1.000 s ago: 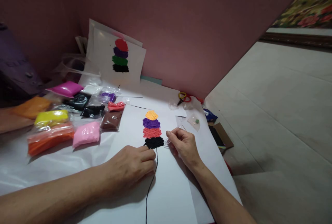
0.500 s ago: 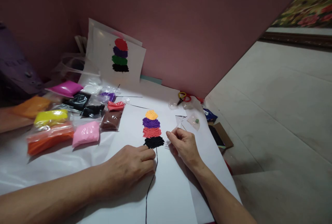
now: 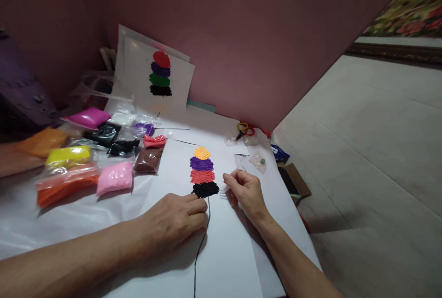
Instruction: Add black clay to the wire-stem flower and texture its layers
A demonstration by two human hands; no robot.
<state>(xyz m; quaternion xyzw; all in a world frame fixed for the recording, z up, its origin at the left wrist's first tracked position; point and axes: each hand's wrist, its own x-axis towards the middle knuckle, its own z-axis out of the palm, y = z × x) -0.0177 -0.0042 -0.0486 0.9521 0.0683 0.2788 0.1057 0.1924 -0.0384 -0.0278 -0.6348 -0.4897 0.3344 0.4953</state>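
Paper sheet is laid near the surface's front edge, with clay bags grouped toward the left edge. Stacked clay patches are set mid-sheet. Left hand, loosely curled and holding nothing, is pressed below them. Right hand is pinched on a clear fork touching the black patch.

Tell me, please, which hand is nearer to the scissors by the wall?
The right hand: it lies below the scissors, while the left hand rests farther down and left, by the black patch.
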